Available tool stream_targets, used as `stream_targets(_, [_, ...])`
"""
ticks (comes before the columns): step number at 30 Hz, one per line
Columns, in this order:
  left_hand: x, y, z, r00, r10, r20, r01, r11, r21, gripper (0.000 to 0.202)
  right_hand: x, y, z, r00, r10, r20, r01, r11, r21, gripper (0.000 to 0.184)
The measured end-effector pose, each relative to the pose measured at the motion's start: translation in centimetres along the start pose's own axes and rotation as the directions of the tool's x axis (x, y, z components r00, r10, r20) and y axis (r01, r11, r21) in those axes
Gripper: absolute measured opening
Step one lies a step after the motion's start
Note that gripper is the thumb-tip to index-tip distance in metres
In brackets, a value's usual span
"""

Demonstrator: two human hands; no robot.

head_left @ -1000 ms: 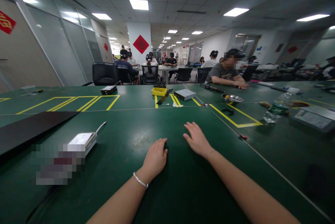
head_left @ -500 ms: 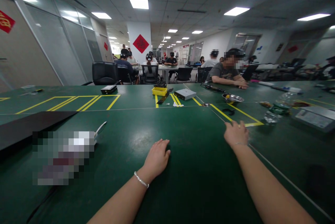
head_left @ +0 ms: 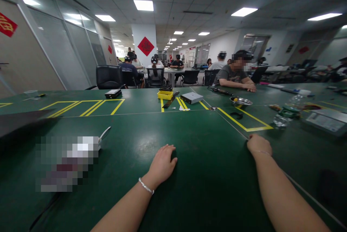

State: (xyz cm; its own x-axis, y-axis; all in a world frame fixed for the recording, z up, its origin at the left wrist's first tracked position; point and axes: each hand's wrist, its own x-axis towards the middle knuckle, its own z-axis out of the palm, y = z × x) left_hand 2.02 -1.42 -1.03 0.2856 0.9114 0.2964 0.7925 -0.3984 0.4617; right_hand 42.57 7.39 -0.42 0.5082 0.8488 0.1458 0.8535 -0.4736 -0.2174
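My left hand lies palm down on the green table, fingers loosely spread and holding nothing; a thin bracelet circles its wrist. My right hand is out to the right, just below the corner of a yellow taped rectangle. Its fingers curl downward onto the table beside a seam line. What lies under them is hidden by the back of the hand.
A white device with a cable sits at the left, with a black mat beyond it. Farther off are a yellow tray, a grey box, a metal bowl and a plastic bottle. A person sits across.
My right hand swept from beside the left hand out to the right and closed over the spot where a small red item lay. The left hand stayed put.
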Motion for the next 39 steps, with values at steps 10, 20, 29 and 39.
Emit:
stream_targets(10, [0.2, 0.1, -0.1, 0.999, -0.034, 0.011, 0.034, 0.999, -0.035, 0.032, -1.0, -2.6, -1.1, 0.977, -0.133, -0.164, 0.143, 0.988, 0.053, 0.035])
stream_targets(20, [0.4, 0.8, -1.0, 0.993, -0.117, 0.017, 0.117, 0.948, -0.295, 0.035, -14.6, -17.0, -1.2, 0.354, -0.884, -0.307, 0.926, 0.284, 0.249, 0.023])
stream_targets(29, [0.6, 0.2, -0.6, 0.995, -0.079, 0.059, 0.097, 0.886, -0.454, 0.022, -18.6, -18.2, -1.1, 0.135, -0.966, -0.221, 0.932, 0.048, 0.358, 0.03])
stream_targets(39, [1.0, -0.1, -0.9, 0.952, -0.306, 0.007, 0.228, 0.694, -0.683, 0.035, -5.2, -8.1, -1.1, 0.932, -0.279, -0.23, 0.273, 0.96, -0.061, 0.042])
